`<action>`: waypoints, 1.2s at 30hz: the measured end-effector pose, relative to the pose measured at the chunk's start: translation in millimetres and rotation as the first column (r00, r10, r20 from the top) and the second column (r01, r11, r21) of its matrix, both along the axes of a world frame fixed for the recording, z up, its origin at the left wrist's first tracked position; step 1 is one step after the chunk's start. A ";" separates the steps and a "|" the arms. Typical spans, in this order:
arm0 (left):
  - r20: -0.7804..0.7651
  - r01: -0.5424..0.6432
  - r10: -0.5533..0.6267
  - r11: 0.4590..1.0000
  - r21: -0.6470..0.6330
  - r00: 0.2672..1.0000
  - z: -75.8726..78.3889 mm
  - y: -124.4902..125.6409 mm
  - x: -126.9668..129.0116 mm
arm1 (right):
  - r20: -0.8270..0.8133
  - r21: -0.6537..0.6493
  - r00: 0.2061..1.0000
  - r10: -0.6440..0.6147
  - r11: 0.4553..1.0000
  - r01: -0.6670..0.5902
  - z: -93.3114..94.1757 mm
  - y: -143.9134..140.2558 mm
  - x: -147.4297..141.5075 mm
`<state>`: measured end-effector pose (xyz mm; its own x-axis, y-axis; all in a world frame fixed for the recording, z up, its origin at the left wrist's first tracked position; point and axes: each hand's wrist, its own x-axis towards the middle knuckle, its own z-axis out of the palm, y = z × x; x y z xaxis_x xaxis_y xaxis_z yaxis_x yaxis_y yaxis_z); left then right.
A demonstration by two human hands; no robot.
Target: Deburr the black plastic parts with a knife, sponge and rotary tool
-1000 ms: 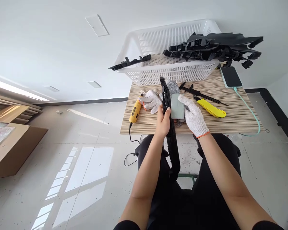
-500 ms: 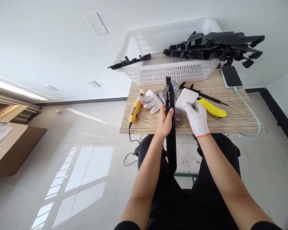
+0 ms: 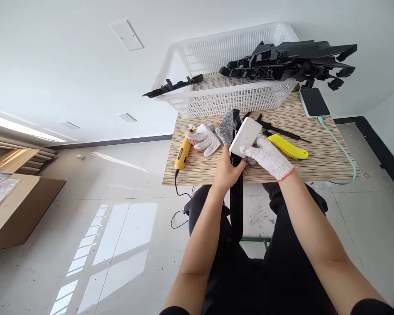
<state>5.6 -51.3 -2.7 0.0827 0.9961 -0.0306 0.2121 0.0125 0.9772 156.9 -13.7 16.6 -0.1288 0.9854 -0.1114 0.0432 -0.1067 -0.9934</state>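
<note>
The long black strip (image 3: 237,205) points from above the table (image 3: 197,173) toward the person's lap. The bare left hand (image 3: 228,173), nearer to it, is closed around it. The gloved right hand (image 3: 268,158) grips a white block (image 3: 248,134), tilted across its upper part; whether they touch, I cannot tell. The strip's lower end is lost against the black trousers (image 3: 208,218).

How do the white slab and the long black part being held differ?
The white slab is a pale, flat block; the black part is dark and narrow. The black part is far longer than the white slab. The gloved right grip holds the white slab; the bare left grip holds the black part. Both are held.
</note>
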 end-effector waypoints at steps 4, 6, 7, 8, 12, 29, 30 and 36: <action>-0.068 -0.022 0.020 0.999 -0.029 0.997 5.9 -2.9 4.3 | 0.079 0.067 0.996 -0.047 0.997 0.042 0.0 12.0 13.3; -0.094 -0.032 0.028 0.999 -0.040 0.995 6.2 -3.0 6.2 | 0.036 0.080 0.999 -0.016 0.997 0.013 -1.6 15.4 18.4; -0.101 -0.039 0.034 0.998 -0.046 0.994 5.8 -2.6 7.0 | 0.012 0.087 1.000 0.023 0.996 -0.024 -2.8 16.2 19.9; -0.106 -0.045 0.039 0.998 -0.050 0.994 5.1 -2.0 7.6 | -0.009 0.095 0.998 0.061 0.994 -0.060 -4.1 16.4 20.5; -0.100 -0.052 0.047 0.997 -0.051 0.994 3.0 0.9 9.1 | -0.125 0.090 0.982 -0.140 0.984 0.152 -10.1 13.3 14.5; -0.127 -0.044 0.041 0.999 -0.026 0.991 3.6 0.2 8.7 | -0.167 0.008 0.943 -0.287 0.956 0.292 -21.3 7.9 6.3; -0.128 -0.044 0.040 0.999 -0.029 0.991 4.2 -0.1 8.9 | -0.158 0.004 0.956 -0.247 0.968 0.251 -21.6 7.5 6.6; -0.097 -0.040 0.036 0.998 -0.043 0.995 6.0 -0.1 9.1 | -0.167 -0.024 0.934 -0.314 0.949 0.315 -16.1 6.0 4.6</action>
